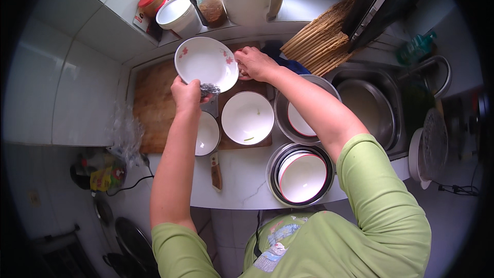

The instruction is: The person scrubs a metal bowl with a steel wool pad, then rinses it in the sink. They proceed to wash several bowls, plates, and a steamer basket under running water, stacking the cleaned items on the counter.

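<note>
My left hand [187,94] grips the lower rim of a white shallow bowl [204,61] with red flower prints, tilted so its inside faces me. A dark grey crumpled piece [209,89], perhaps a scouring pad, shows by those fingers. Beside the bowl's right edge my right hand [254,63] has curled fingers, partly over a reddish item [244,74] whose kind is unclear. Below stands a white bowl [247,117] with green scraps inside. A smaller white bowl [206,134] sits left of it, partly behind my left forearm, over a knife whose handle [216,172] sticks out.
Wooden cutting boards [152,100] lie beneath. A metal basin [281,123] and nested bowls [303,177] stand right, near the sink [399,139] holding a basin of cloudy water [362,104]. Jars [212,5], a tub [179,13] and a straw whisk [318,38] line the back.
</note>
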Demonstrator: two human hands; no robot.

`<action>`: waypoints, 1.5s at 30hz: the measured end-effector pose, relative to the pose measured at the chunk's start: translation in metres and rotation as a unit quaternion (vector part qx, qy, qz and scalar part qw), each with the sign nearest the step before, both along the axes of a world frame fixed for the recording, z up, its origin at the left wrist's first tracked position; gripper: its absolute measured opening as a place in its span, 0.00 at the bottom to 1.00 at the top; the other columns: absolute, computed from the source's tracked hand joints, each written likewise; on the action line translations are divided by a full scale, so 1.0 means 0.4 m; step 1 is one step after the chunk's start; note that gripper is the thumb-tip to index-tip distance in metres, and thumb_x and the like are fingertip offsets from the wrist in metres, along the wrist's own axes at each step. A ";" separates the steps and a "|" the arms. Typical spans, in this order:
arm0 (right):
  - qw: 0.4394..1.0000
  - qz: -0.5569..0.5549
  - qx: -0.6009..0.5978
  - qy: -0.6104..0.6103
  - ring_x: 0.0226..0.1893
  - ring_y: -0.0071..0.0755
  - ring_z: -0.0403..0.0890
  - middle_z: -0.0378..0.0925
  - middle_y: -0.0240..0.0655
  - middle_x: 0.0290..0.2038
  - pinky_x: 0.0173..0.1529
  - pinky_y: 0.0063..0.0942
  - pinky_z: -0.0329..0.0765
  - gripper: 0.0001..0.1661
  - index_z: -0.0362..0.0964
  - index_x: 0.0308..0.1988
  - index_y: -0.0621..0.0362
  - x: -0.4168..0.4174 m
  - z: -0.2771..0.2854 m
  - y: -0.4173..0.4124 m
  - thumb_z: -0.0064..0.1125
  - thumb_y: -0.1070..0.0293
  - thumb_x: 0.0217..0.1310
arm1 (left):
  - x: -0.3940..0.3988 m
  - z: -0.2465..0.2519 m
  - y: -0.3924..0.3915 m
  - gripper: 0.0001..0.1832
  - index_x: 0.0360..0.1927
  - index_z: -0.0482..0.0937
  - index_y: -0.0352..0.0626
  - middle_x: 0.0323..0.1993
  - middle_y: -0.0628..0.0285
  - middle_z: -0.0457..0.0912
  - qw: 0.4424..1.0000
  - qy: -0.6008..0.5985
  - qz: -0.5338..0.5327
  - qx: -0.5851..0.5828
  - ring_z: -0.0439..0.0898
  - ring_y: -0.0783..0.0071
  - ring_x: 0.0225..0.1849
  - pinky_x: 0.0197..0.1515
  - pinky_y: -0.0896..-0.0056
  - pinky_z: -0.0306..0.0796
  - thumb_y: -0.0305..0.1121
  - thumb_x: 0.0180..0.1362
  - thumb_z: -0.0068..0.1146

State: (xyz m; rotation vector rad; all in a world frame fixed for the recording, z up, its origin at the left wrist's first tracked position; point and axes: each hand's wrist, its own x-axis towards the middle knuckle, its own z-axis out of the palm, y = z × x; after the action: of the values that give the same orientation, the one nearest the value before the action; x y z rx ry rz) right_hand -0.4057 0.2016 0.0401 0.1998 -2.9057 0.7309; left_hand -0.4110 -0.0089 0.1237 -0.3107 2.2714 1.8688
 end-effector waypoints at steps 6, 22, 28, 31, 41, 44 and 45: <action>0.965 -0.080 -0.251 0.001 0.42 0.42 0.80 0.77 0.43 0.47 0.48 0.34 0.78 0.24 0.70 0.51 0.60 0.014 0.050 0.021 0.56 0.55 0.63 | 0.031 0.031 -0.049 0.14 0.43 0.69 0.32 0.29 0.52 0.79 0.999 -0.022 0.018 0.046 0.78 0.67 0.16 0.11 0.76 0.66 0.21 0.51 0.47; 0.607 -0.399 -0.686 0.050 0.43 0.45 0.82 0.77 0.48 0.45 0.51 0.37 0.80 0.25 0.68 0.51 0.74 0.856 0.062 0.410 0.52 0.83 0.49 | 0.413 0.124 0.110 0.20 0.57 0.67 0.35 0.44 0.51 0.83 0.938 -0.106 -0.196 0.266 0.81 0.74 0.26 0.22 0.79 0.73 0.34 0.66 0.52; 0.628 -0.609 -0.484 0.001 0.38 0.49 0.83 0.77 0.47 0.45 0.29 0.47 0.86 0.29 0.68 0.54 0.68 1.053 -0.096 0.609 0.46 0.81 0.47 | 0.500 0.115 0.132 0.15 0.50 0.73 0.37 0.44 0.50 0.81 0.942 -0.113 -0.066 0.309 0.81 0.71 0.28 0.25 0.79 0.75 0.37 0.68 0.49; 0.693 -0.618 -0.366 -0.064 0.34 0.52 0.84 0.78 0.51 0.43 0.31 0.47 0.86 0.30 0.68 0.55 0.65 1.062 -0.103 0.650 0.43 0.81 0.48 | 0.555 0.103 0.149 0.15 0.51 0.73 0.37 0.45 0.51 0.80 0.923 -0.110 0.027 0.367 0.81 0.69 0.32 0.29 0.76 0.77 0.37 0.69 0.47; 0.794 -0.402 -0.450 0.077 0.34 0.39 0.82 0.81 0.43 0.33 0.38 0.34 0.76 0.19 0.76 0.42 0.64 0.972 -0.027 0.693 0.52 0.75 0.46 | 0.760 0.050 0.180 0.12 0.49 0.75 0.43 0.41 0.60 0.78 0.871 -0.120 0.167 0.446 0.80 0.68 0.37 0.32 0.72 0.77 0.38 0.67 0.49; 0.763 -0.319 -0.561 0.034 0.28 0.26 0.76 0.76 0.32 0.27 0.33 0.28 0.73 0.14 0.75 0.35 0.68 0.858 0.026 0.581 0.52 0.77 0.43 | 0.821 0.042 0.200 0.11 0.46 0.75 0.43 0.41 0.58 0.79 0.850 -0.139 0.183 0.473 0.80 0.67 0.36 0.32 0.71 0.77 0.38 0.66 0.51; 0.800 -0.309 -0.514 0.028 0.28 0.31 0.79 0.79 0.39 0.26 0.34 0.31 0.74 0.15 0.75 0.35 0.67 0.809 0.015 0.552 0.53 0.75 0.43 | 0.838 0.049 0.208 0.10 0.45 0.75 0.43 0.41 0.58 0.79 0.852 -0.140 0.187 0.469 0.80 0.67 0.36 0.32 0.71 0.77 0.37 0.66 0.51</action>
State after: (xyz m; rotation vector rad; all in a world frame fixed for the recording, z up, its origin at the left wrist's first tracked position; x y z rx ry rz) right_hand -0.0819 0.4223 0.0459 -0.7686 -1.8706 1.8737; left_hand -0.0759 0.0741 0.1432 -0.8108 0.9495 2.6261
